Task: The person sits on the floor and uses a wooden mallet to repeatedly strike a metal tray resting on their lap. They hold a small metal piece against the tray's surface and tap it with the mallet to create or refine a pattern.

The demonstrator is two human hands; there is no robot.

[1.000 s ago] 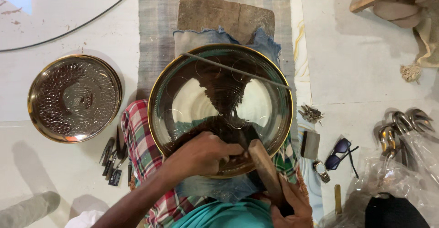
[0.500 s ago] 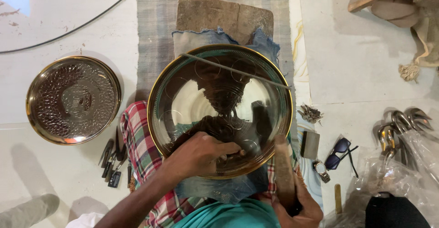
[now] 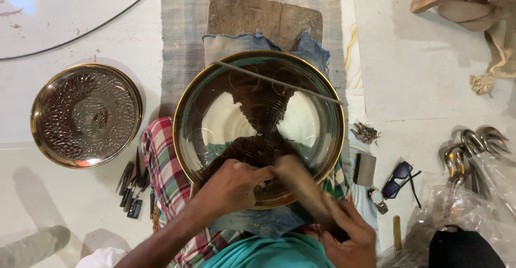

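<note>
A large round shiny metal plate [image 3: 258,90] with a brass rim rests on blue cloth over my lap. A thin metal rod [image 3: 279,82] lies across its far part. My left hand [image 3: 231,184] is closed on a small tool pressed against the plate's near rim. My right hand [image 3: 349,236] grips a wooden mallet [image 3: 301,184], blurred, whose head is next to my left hand's fingers over the near rim.
A hammered round metal tray [image 3: 86,115] lies at the left. Several small chisels [image 3: 134,182] sit by my checked cloth. A wooden board [image 3: 263,18] lies beyond the plate. Sunglasses [image 3: 400,174], a wristwatch [image 3: 379,199], a small block [image 3: 365,168] and metal pieces [image 3: 473,144] are at the right.
The mallet in my right hand swung from the right side of the plate in toward my left hand's tool. My left hand stayed at the near rim.
</note>
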